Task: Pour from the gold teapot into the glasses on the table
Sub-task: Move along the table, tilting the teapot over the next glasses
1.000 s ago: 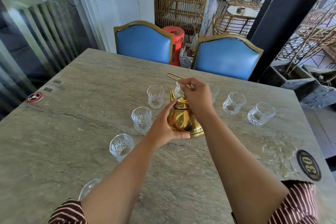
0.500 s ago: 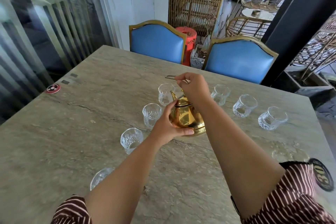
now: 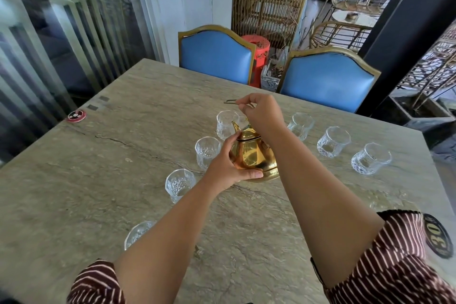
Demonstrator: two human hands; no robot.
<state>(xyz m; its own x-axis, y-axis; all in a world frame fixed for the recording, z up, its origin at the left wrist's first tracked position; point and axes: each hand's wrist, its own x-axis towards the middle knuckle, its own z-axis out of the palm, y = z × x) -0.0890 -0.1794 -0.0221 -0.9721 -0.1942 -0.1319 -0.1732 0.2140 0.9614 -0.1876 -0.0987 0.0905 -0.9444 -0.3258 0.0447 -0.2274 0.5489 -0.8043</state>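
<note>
Fingers, left hand: curled round the near side of the gold teapot's belly, thumb laid along its lower edge, pressed flat to the metal. Right-hand fingers pinched together on the thin wire bail handle, which stands raised above the lid.

Stone table: large, veined, a crack running across the middle. Bare between the glasses.

Gold teapot: sits near the table's centre, base seemingly on or just above the stone; contact is hidden by the left hand. Spout points away from the person, toward the far glass just behind it.

Glasses: cut-pattern tumblers in an arc around the pot. Left run: far glass, second glass just beside the left knuckles, third glass, and a nearest glass partly behind the left forearm. Right run: three glasses well apart from the pot. All look empty, though thin liquid would be hard to tell.

Judgement: step in hand is the lift and first pour; nothing appears filled.

Method notes:
- Carry the weight on the right hand at the bail; the left only steadies and tips.
- Bring the spout over a rim before tilting.
- Tilt slowly; a narrow spout may dribble.
- Mind the second glass; the left hand could knock it.
</note>
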